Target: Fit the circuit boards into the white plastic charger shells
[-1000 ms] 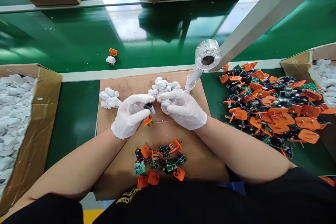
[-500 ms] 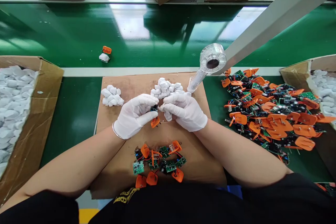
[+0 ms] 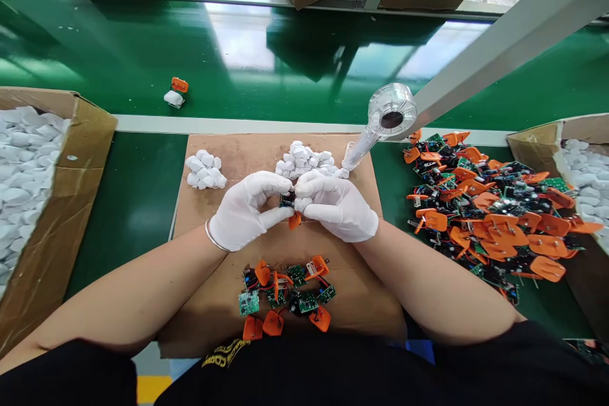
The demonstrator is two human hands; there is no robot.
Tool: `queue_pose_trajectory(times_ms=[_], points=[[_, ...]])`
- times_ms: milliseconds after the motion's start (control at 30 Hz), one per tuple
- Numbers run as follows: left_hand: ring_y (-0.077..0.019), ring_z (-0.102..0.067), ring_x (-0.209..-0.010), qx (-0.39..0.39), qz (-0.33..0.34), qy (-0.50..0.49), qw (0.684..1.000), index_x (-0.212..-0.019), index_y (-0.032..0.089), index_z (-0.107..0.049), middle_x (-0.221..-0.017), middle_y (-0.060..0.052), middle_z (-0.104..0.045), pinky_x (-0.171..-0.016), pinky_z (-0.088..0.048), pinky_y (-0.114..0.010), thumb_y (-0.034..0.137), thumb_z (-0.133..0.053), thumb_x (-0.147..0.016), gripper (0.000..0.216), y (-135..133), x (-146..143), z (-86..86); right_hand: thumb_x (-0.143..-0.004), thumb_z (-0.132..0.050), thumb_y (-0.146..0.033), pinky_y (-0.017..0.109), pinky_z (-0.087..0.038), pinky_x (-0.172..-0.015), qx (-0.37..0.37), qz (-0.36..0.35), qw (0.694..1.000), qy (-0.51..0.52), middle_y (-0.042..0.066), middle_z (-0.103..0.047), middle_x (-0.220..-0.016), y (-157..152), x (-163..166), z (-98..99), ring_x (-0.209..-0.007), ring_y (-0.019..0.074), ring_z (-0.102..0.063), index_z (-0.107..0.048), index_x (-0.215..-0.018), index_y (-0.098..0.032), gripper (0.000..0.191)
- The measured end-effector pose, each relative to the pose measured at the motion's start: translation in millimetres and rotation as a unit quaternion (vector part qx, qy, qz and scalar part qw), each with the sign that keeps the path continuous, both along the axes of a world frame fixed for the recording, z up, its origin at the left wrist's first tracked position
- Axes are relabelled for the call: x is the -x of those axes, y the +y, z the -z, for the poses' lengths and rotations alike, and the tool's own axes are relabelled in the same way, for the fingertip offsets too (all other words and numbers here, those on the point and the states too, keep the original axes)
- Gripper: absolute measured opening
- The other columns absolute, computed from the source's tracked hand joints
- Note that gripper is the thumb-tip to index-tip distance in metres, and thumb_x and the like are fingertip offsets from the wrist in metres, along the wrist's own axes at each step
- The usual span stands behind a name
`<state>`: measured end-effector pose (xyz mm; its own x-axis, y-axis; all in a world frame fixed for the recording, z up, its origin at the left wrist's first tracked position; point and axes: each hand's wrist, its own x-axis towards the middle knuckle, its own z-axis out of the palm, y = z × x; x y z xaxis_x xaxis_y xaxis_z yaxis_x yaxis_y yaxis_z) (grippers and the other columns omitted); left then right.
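Both my hands wear white gloves and meet over a brown cardboard mat [image 3: 228, 158]. My left hand [image 3: 242, 210] pinches a small circuit board with an orange plug plate [image 3: 294, 221] hanging under it. My right hand [image 3: 339, 204] is closed on a white plastic shell [image 3: 301, 204], pressed against the board. Just behind the hands lies a heap of white shells [image 3: 304, 160]. A smaller heap of white shells [image 3: 205, 171] sits to the left. Near my body lies a cluster of green boards with orange plates [image 3: 285, 295].
A large pile of orange-plate boards [image 3: 490, 203] covers the green table at right. Cardboard boxes of white shells stand at left [image 3: 90, 139] and right [image 3: 537, 146]. A clear round fixture [image 3: 391, 113] on a grey bar hangs above. One assembled piece [image 3: 175, 94] rides the green belt.
My hands have come together, and the board and white shell now touch. The piece on the belt has drifted left. The camera has tilted slightly.
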<state>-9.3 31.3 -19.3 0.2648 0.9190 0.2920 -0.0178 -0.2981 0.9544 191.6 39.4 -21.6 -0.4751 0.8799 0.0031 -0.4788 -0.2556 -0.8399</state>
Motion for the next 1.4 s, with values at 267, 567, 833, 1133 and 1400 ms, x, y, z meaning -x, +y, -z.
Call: queue_pose_trajectory(times_ms=[267,567,833,1133,1400], points=[[-0.0198,-0.068,-0.092,-0.156,0.010,0.088,0.984,-0.102,0.020,-0.068,-0.097,-0.007,-0.072,-0.085,-0.058,-0.036,0.018,-0.086,-0.070,0.036,2,2,-4.1,-0.068,-0.086,-0.022,0.030,-0.055,-0.065,-0.032,0.013,0.998,-0.050,0.002,-0.062,-0.090,0,-1,0.8,-0.073,0.0118,-0.062,-0.078,-0.084,-0.021,0.017],[-0.0166,-0.066,-0.084,-0.221,0.026,0.124,0.967,-0.103,0.022,-0.067,-0.088,-0.005,-0.072,-0.077,-0.057,-0.033,0.022,-0.083,-0.075,0.032,3,2,-7.5,-0.069,-0.086,-0.021,0.027,-0.055,-0.063,-0.012,-0.015,0.998,-0.066,0.001,-0.063,-0.085,-5,1,-4.2,-0.071,0.0109,-0.061,-0.069,-0.087,-0.018,0.025],[-0.0160,-0.066,-0.081,-0.239,0.012,0.145,0.960,-0.100,0.022,-0.065,-0.083,-0.003,-0.072,-0.075,-0.056,-0.031,0.029,-0.086,-0.073,0.035,0,2,-12.1,-0.070,-0.086,-0.028,0.026,-0.058,-0.071,0.064,-0.068,0.994,-0.062,0.005,-0.073,-0.094,-9,4,-6.5,-0.081,0.0133,-0.068,-0.067,-0.104,-0.016,0.041],[-0.0161,-0.070,-0.088,-0.319,-0.006,0.213,0.924,-0.106,0.025,-0.056,-0.089,0.002,-0.074,-0.086,-0.054,-0.035,0.026,-0.080,-0.076,0.038,-6,-6,-20.8,-0.066,-0.087,-0.019,0.025,-0.056,-0.061,0.074,-0.044,0.995,-0.043,-0.001,-0.071,-0.076,-17,8,-9.4,-0.065,0.0107,-0.065,-0.066,-0.094,-0.016,0.035],[-0.0139,-0.070,-0.078,-0.332,-0.010,0.207,0.920,-0.097,0.025,-0.055,-0.075,0.007,-0.073,-0.082,-0.050,-0.035,0.029,-0.078,-0.080,0.029,-5,-7,-22.9,-0.060,-0.089,-0.016,0.025,-0.056,-0.062,0.062,-0.046,0.995,-0.065,-0.001,-0.072,-0.072,-20,9,-14.4,-0.064,0.0115,-0.066,-0.065,-0.084,-0.016,0.034]])
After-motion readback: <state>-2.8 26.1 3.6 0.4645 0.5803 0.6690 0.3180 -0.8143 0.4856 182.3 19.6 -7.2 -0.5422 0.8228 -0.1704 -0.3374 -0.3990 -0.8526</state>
